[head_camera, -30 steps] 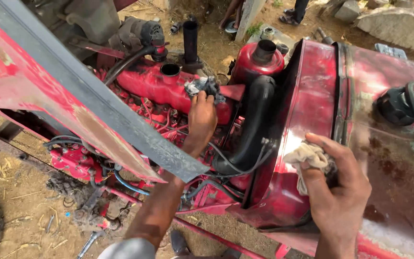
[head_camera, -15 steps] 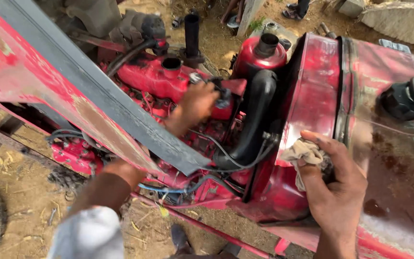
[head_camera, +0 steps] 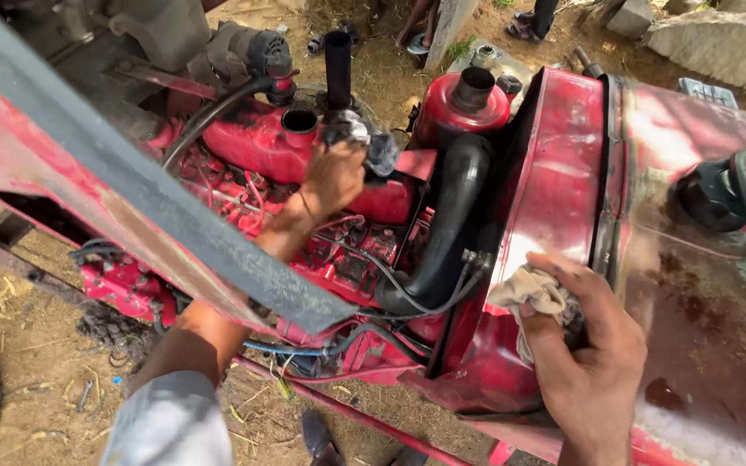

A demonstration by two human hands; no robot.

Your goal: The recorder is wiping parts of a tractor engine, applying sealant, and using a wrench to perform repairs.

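The left hand [head_camera: 334, 177] reaches into the red engine [head_camera: 304, 164] and grips a dark rag [head_camera: 371, 142] beside the filler opening [head_camera: 299, 122]. The right hand [head_camera: 589, 345] clutches a beige cloth [head_camera: 533, 293] against the red tank [head_camera: 554, 190].

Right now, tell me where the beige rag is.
In the head view, lower right: the beige rag is bunched in the right hand, pressed against the red tank panel.

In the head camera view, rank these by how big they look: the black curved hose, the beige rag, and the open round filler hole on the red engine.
1. Black curved hose, clearly largest.
2. Beige rag under the right hand, though it is nearer the camera and partly covered.
3. Round filler hole, smallest.
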